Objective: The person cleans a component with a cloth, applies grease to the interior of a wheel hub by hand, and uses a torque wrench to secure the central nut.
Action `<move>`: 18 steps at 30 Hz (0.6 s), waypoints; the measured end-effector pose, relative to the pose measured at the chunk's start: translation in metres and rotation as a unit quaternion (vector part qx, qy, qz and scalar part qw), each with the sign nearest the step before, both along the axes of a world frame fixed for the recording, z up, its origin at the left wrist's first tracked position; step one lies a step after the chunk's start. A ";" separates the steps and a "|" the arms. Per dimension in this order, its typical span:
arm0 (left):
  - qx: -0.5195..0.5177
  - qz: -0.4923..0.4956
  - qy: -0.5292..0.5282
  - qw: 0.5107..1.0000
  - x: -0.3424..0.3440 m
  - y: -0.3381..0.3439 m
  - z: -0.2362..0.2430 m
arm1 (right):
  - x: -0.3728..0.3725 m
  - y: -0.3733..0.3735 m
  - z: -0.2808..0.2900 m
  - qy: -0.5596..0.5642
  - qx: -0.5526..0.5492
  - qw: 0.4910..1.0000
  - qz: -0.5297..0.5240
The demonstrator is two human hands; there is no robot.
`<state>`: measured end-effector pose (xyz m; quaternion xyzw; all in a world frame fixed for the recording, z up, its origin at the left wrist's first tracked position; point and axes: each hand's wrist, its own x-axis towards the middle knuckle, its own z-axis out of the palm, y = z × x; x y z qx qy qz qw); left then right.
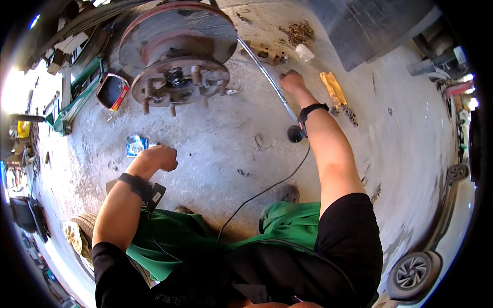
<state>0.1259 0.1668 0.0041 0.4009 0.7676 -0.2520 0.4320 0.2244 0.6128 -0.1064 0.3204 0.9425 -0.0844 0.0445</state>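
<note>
My left hand (163,157) is curled closed above the floor, low and left of centre. Just beyond its wrist lies a blue and white packet (136,146). My right hand (292,82) reaches far forward with its fingers curled in. A long metal bar (267,78) slants past on its left, with a gap between the two. What either fist holds, if anything, is hidden. Ahead and left of centre stands a rusty wheel hub (179,81) with studs, in front of a large brake disc (177,31). A black strap circles each wrist.
Right of my right hand lie a yellow cloth-like piece (333,88) and several small dark metal parts (350,116). A red-edged dark tray (113,91) and a green metal frame (77,97) stand left of the hub. A dark panel (364,31) juts in at upper right.
</note>
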 end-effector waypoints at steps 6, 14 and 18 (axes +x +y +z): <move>0.005 0.022 0.008 1.000 -0.002 -0.001 0.000 | 0.033 -0.011 -0.020 -0.093 -0.099 0.991 0.019; 0.059 0.002 0.012 0.998 0.009 0.010 -0.003 | 0.046 -0.013 -0.046 -0.119 -0.119 0.986 0.011; 0.117 -0.031 0.038 0.992 0.022 0.011 0.004 | 0.042 -0.021 -0.048 -0.139 -0.114 0.984 0.005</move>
